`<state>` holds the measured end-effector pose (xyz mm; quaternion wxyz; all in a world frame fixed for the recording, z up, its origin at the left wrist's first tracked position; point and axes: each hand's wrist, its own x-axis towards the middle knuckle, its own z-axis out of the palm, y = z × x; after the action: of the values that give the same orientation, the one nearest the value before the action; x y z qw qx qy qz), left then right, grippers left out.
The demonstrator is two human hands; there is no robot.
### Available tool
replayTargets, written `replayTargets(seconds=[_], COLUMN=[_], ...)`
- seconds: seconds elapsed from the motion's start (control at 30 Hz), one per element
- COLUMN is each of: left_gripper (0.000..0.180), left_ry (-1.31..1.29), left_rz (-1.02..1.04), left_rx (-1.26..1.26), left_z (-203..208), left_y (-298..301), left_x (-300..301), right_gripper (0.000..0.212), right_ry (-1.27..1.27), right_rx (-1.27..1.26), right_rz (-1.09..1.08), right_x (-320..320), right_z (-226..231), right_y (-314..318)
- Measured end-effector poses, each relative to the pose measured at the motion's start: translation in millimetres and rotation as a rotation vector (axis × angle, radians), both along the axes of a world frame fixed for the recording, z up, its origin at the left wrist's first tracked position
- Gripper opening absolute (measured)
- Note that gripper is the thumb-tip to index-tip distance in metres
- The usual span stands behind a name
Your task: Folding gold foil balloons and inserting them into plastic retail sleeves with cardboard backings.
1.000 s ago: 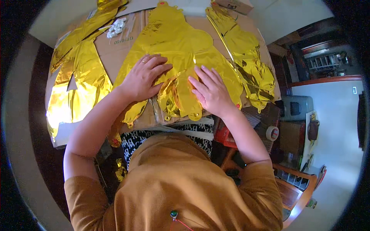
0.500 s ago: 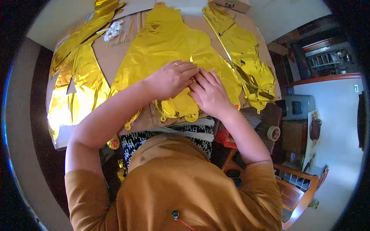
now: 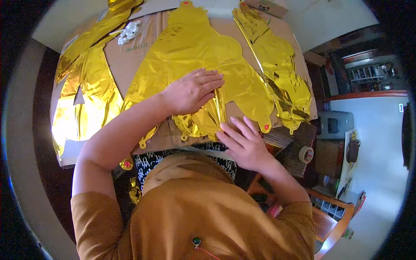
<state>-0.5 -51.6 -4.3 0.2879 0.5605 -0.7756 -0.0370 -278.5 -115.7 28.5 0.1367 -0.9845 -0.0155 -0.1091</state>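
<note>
Gold foil (image 3: 208, 47): glossy, lobed, wrinkled | left grip (image 3: 190, 90): laid flat | right grip (image 3: 246, 146): splayed

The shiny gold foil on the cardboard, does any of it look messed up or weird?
A bit. The right foil looks crumpled, while the middle foil lies flatter but bunches up below the left hand. A small gold piece is down below the cardboard, not on it. I see no clear rips.
</note>
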Motion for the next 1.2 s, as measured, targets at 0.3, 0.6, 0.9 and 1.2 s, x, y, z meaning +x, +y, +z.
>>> replayTargets(seconds=[0.3, 0.6, 0.9, 1.2], left_gripper=[0.062, 0.045, 0.045, 0.045], left_ry=[0.16, -0.072, 0.036, 0.011], left_rz=[-0.063, 0.348, 0.359, 0.35], left_rx=[0.11, -0.114, -0.03, -0.067], left_z=[12, 11, 7, 5], left_y=[4, -1, 1, 0], left_x=[9, 65, 67, 69], right_gripper=[0.034, 0.053, 0.023, 0.03], right_ry=[-0.1, 0.534, -0.051, -0.21], right_rx=[0.464, 0.381, 0.749, 0.17], right_rz=[-0.571, -0.656, -0.465, -0.25], right_x=[99, 197, 200, 179], right_z=[14, 11, 27, -10], right_y=[-124, -214, -143, -158])
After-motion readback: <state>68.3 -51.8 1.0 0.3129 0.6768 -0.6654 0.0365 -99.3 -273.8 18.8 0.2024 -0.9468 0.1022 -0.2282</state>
